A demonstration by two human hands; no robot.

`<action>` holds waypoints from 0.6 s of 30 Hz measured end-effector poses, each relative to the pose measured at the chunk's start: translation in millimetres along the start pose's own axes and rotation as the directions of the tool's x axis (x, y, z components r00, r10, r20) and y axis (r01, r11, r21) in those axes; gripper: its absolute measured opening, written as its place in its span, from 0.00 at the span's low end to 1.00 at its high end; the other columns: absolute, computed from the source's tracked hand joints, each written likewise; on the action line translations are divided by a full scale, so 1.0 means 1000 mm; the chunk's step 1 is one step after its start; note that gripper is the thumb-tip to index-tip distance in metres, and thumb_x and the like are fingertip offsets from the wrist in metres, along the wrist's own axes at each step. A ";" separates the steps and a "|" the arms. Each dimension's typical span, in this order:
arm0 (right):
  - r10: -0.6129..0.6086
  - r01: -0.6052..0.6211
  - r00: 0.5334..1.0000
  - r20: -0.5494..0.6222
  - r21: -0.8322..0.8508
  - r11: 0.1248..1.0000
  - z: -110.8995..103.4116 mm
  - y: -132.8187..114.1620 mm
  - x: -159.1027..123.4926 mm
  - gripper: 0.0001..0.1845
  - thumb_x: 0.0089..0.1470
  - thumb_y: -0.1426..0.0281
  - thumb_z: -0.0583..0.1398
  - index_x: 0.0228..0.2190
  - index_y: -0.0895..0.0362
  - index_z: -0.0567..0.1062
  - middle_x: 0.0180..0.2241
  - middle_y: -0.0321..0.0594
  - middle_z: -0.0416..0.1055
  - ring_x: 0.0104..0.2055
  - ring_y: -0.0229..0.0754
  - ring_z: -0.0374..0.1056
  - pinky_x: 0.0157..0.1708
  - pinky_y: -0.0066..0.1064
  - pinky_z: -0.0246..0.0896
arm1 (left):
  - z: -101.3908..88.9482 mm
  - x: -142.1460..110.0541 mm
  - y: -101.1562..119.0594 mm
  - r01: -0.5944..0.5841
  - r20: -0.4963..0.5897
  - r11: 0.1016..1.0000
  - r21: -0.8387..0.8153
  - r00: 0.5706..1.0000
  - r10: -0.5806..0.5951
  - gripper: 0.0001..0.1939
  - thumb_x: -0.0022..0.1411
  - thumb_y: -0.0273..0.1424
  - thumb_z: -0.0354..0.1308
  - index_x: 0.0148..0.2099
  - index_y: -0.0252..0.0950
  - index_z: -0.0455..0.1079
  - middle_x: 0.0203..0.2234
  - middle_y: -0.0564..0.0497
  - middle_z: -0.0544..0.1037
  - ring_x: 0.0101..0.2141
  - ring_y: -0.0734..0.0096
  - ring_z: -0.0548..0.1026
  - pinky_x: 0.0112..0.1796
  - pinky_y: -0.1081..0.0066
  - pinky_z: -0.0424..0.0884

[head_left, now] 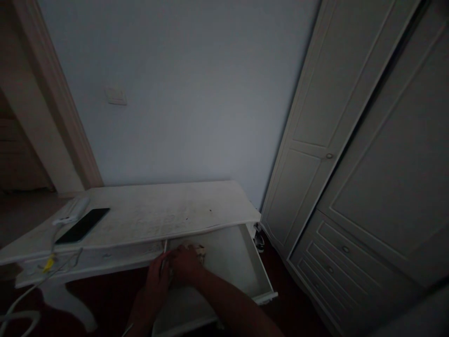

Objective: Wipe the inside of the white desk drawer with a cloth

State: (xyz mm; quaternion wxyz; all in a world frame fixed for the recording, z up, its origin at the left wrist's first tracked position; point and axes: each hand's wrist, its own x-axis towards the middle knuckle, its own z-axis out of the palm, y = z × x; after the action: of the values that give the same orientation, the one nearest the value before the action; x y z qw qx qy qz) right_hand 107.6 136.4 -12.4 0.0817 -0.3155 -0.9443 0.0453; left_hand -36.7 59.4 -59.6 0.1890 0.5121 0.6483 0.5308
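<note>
A white drawer (229, 262) is pulled out from a white desk (147, 206). Both my hands are close together at its left side, near the back. My right hand (185, 264) reaches into the drawer with bent fingers, right against a small crumpled, patterned light-brown thing (200, 253). Beside it, my left hand (157, 274) is closed at the drawer's left wall, its fingertips meeting the right hand. What lies between the fingers is hidden, and the dim light blurs the detail.
On the desk's left lie a dark phone (84, 225) and a white power strip (72, 209); a white cable (30, 292) with a yellow tie (49, 263) hangs there. A white wardrobe (308, 173) stands right. Shoes (258, 239) sit on the floor between desk and wardrobe.
</note>
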 end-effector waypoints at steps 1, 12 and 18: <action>-0.065 0.065 0.998 0.021 -0.019 0.998 0.003 -0.004 -0.003 0.29 0.56 0.53 0.68 0.55 0.50 0.75 0.56 0.47 0.76 0.58 0.60 0.69 0.56 0.62 0.64 | 0.001 0.000 0.002 -0.008 -0.007 1.000 0.003 1.000 0.008 0.26 0.68 0.52 0.48 0.55 0.42 0.73 0.55 0.42 0.78 0.58 0.50 0.75 0.63 0.47 0.69; -0.272 0.278 0.934 0.231 0.005 0.960 -0.022 0.070 -0.096 0.23 0.57 0.65 0.68 0.54 0.49 0.77 0.54 0.46 0.74 0.60 0.56 0.65 0.59 0.56 0.55 | -0.001 -0.009 0.005 -0.025 0.015 0.999 0.029 1.000 0.025 0.24 0.72 0.47 0.45 0.62 0.43 0.69 0.62 0.43 0.73 0.64 0.53 0.70 0.68 0.45 0.61; 0.129 -0.141 0.984 0.123 0.092 0.986 -0.043 0.114 -0.125 0.29 0.51 0.61 0.72 0.55 0.45 0.78 0.59 0.45 0.70 0.63 0.57 0.62 0.59 0.50 0.54 | 0.001 -0.008 0.012 0.003 -0.017 1.000 0.008 1.000 -0.002 0.25 0.71 0.45 0.46 0.61 0.41 0.70 0.60 0.43 0.74 0.63 0.53 0.71 0.68 0.47 0.62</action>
State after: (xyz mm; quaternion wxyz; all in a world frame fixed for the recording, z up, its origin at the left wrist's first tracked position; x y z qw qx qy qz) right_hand 281.5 153.3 -1.3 0.0389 -0.3712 -0.9204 0.1165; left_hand -26.6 51.8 -51.8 0.1819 0.5075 0.6527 0.5322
